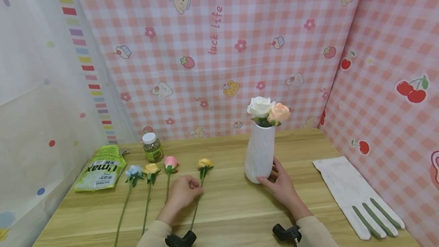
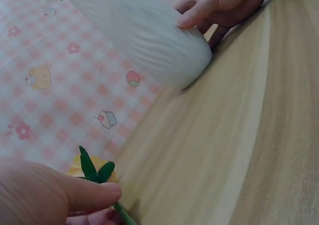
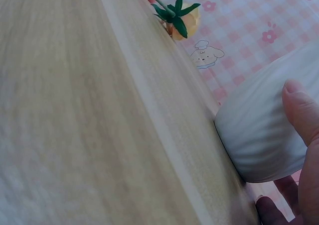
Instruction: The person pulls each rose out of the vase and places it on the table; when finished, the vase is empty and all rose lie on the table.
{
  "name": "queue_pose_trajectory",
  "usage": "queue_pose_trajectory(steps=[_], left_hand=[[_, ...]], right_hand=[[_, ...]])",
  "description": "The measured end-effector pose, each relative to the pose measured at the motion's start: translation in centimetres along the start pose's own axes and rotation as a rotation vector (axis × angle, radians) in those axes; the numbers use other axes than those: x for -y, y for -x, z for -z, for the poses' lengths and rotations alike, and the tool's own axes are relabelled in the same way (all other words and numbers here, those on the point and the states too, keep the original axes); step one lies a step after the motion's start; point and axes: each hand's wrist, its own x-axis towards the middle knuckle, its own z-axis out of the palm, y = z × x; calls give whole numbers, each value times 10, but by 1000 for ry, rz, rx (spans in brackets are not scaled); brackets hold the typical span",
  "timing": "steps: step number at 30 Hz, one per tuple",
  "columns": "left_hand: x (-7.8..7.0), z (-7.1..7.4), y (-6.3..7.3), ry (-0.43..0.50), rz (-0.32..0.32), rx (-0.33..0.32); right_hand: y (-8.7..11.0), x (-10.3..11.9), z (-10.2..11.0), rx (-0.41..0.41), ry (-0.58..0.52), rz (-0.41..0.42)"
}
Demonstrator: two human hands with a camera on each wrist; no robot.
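My left hand (image 1: 183,191) pinches the green stem of a yellow artificial rose (image 1: 204,163) between thumb and fingers, a little below the bloom. In the left wrist view, the thumb crosses the stem just under the green leaves (image 2: 88,164). The fingers of my right hand (image 1: 284,189) curl round the lower right side of a white ribbed vase (image 1: 259,155), its thumb in front. That vase stands upright on the table and holds a white rose (image 1: 260,106) and a peach rose (image 1: 279,113). In the right wrist view, the thumb (image 3: 301,108) lies against the vase wall.
Left of my left hand lie a pink rose (image 1: 170,163), another yellow rose (image 1: 151,169) and a blue rose (image 1: 133,171). Behind them are a white-capped jar (image 1: 153,149) and a green bag (image 1: 103,169). White gloves (image 1: 350,186) lie on the wooden table (image 1: 233,205) at right.
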Motion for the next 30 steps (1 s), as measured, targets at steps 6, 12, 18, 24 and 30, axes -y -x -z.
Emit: queue_pose_trajectory(steps=[6,12,18,24,30], left_hand=[[3,-4,-2,15,-7,-4],[7,-2,-6,27,12,-92],[10,5,-9,106,85,-206],[14,13,-10,126,132,-282],[17,13,-8,61,118,-240]], right_hand=[[-1,0,0,-2,-3,5],[-1,-1,0,-5,-1,6],[-1,-2,0,-2,3,-4],[-1,-1,1,0,9,-12],[0,1,0,1,11,-9]])
